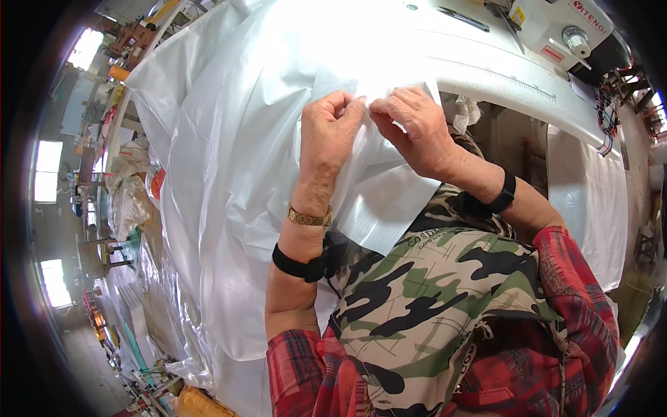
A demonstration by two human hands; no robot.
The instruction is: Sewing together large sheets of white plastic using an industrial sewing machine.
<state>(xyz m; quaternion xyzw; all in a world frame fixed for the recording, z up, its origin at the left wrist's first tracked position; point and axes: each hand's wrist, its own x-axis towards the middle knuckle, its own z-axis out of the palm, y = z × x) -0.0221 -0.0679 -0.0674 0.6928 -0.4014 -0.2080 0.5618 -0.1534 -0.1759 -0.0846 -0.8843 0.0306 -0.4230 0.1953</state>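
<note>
A large white translucent plastic sheet [229,160] spreads in folds over the table and hangs down toward my lap. My left hand [328,131] is closed, thumb against curled fingers, pinching the sheet near its edge. Just to its right, my right hand [415,132] is closed too, thumb and forefinger pressed together on the same sheet. The two sets of fingertips almost meet. Below them a textured corner of the sheet [385,215] lies over my camouflage apron [410,299]. Strong glare washes out the sheet beyond my fingers.
A white sewing machine [556,31] stands at the far right on a pale tabletop with a printed ruler scale [497,71]. Dark tweezers-like tools [464,19] lie near it. White sheeting [583,201] hangs at the right. Crumpled plastic [132,198] is heaped at the left.
</note>
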